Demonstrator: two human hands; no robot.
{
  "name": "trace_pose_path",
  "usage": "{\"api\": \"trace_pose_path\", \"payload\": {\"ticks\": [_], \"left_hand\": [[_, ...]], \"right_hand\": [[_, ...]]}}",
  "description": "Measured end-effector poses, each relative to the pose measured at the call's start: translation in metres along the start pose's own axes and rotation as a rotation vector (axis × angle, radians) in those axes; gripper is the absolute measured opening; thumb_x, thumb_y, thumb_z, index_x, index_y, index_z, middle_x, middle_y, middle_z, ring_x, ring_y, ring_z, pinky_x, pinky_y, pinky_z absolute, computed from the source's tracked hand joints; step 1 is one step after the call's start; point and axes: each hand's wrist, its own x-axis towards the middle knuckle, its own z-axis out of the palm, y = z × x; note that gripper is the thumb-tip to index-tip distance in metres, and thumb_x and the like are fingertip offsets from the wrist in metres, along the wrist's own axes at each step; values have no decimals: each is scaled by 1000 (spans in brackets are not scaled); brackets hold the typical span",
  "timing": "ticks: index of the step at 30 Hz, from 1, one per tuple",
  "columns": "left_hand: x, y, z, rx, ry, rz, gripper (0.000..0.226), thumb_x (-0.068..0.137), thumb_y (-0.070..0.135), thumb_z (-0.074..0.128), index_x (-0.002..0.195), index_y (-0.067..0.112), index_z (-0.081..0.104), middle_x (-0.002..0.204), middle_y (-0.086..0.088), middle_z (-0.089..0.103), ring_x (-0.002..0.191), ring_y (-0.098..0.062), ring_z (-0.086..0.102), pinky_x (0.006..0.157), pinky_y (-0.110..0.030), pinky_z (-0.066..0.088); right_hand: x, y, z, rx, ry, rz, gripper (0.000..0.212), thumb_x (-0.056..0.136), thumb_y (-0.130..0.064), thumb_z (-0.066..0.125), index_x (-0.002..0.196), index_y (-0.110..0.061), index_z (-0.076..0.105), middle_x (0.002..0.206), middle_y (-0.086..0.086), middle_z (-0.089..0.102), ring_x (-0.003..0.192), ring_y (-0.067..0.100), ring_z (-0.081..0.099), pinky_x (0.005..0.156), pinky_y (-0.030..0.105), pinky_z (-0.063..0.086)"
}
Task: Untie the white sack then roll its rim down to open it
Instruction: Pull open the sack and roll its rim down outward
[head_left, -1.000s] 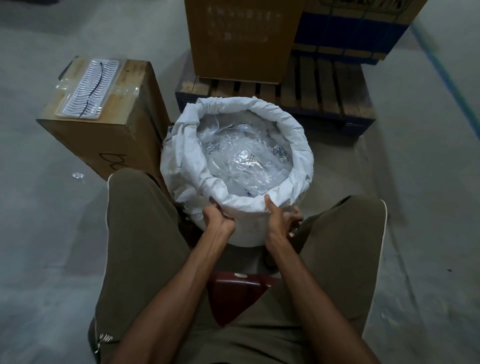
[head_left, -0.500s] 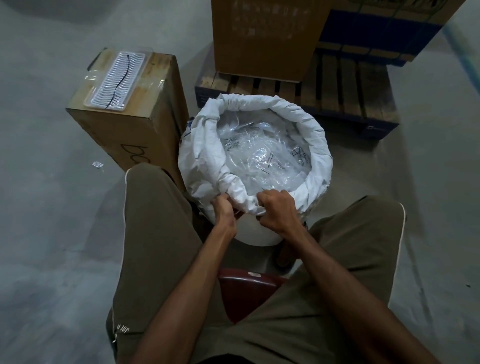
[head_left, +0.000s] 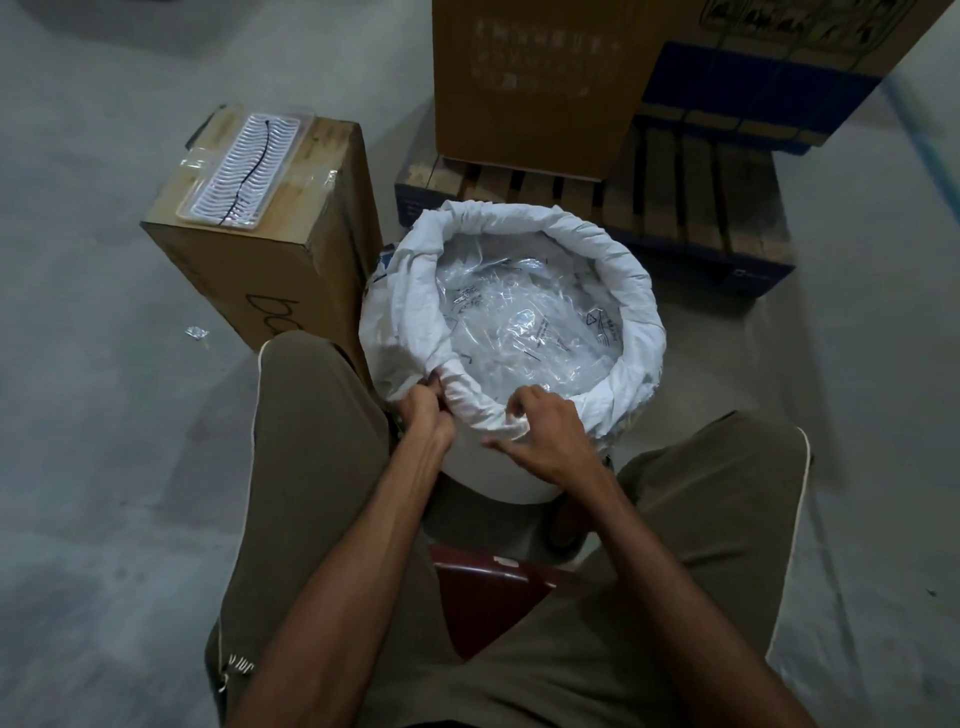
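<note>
To my left a cardboard box (head_left: 270, 249) stands on the floor (head_left: 93, 364) with a clear plastic tray (head_left: 244, 169) lying on top, and a scrap of foil (head_left: 196, 331) sits on the concrete near its base. The white sack (head_left: 511, 332) stands upright between my knees, straight ahead of both hands, its mouth facing up at me and already open, with clear plastic packets (head_left: 524, 332) showing inside.

My left hand (head_left: 422, 415) pinches the rolled rim (head_left: 631, 270) at its near-left corner, fingers curled tight into the fabric. My right hand (head_left: 543, 434) sits just beside it on the near edge, fingers curled over the roll and gripping it. The rim runs as a ring around the mouth; the near arc lies crosswise between my hands, so I judge the next turn goes outward and down toward me. The left side looks looser and less neatly rolled than the far and right sides, and my left hand is nearer to it.

Beyond, to the right, a wooden pallet (head_left: 701, 208) carries more cartons (head_left: 540, 83).
</note>
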Motion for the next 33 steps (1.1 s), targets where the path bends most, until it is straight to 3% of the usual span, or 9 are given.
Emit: {"api": "trace_pose_path", "payload": {"ticks": [3, 5, 7, 11, 18, 24, 28, 30, 33], "left_hand": [[-15, 4, -4, -55, -39, -93, 40, 99, 1, 36, 129, -1, 63, 112, -16, 66, 130, -40, 56, 111, -51, 45], [-23, 7, -5, -46, -56, -105, 50, 105, 13, 27, 152, 1, 42, 139, -16, 57, 144, -38, 43, 117, -47, 37], [-23, 11, -7, -124, -37, -85, 50, 103, 24, 29, 136, 0, 57, 131, -19, 59, 125, -39, 55, 106, -46, 44], [-7, 10, -15, 28, -28, 9, 23, 60, 27, 55, 76, 12, 62, 82, -13, 62, 78, -30, 59, 68, -35, 51], [4, 27, -7, 660, 114, 492, 71, 71, 63, 72, 125, 27, 44, 130, -5, 58, 113, -26, 59, 96, -42, 51], [38, 58, 6, 488, 167, 309, 35, 99, 39, 66, 84, 7, 61, 105, -23, 73, 73, -25, 62, 58, -27, 46], [49, 58, 5, 178, 45, -6, 60, 111, 44, 25, 151, 3, 42, 151, -18, 50, 135, -35, 54, 99, -41, 51], [45, 60, 5, 56, 37, -88, 65, 109, 45, 12, 153, 7, 42, 155, -16, 47, 140, -36, 49, 108, -45, 45], [39, 62, 5, -17, 25, -90, 69, 107, 48, 12, 141, 8, 56, 133, -13, 58, 123, -33, 56, 110, -45, 44]], "right_hand": [[20, -13, -3, -7, -136, 116, 73, 78, -68, 72, 132, -22, 55, 128, 4, 59, 117, 28, 55, 101, 45, 36], [38, -23, -3, 53, -311, 137, 51, 75, -60, 80, 109, -24, 67, 105, 1, 68, 103, 23, 60, 95, 42, 35], [52, -27, -3, 142, -403, 109, 43, 67, -48, 89, 70, -16, 61, 67, -1, 59, 68, 16, 54, 70, 36, 38], [59, -20, 9, 141, -261, 136, 45, 50, -51, 88, 57, -18, 59, 53, -3, 57, 50, 10, 52, 51, 30, 34], [43, -32, 42, -209, -1, 37, 30, 54, -24, 83, 61, -18, 55, 58, -3, 56, 61, 27, 58, 63, 32, 38], [41, -32, 52, -322, -1, -10, 27, 53, -14, 78, 73, -17, 61, 70, -1, 63, 71, 28, 62, 65, 35, 41], [50, -30, 35, -124, -119, 75, 58, 57, -60, 78, 95, -22, 57, 95, -8, 62, 88, 19, 58, 78, 38, 43], [56, -35, 25, 55, -209, 106, 82, 57, -77, 71, 116, -23, 56, 111, -8, 61, 98, 15, 57, 86, 39, 46], [74, -50, 23, 177, -260, 105, 82, 65, -64, 81, 130, -20, 58, 117, 0, 67, 107, 20, 64, 87, 37, 50]]}}
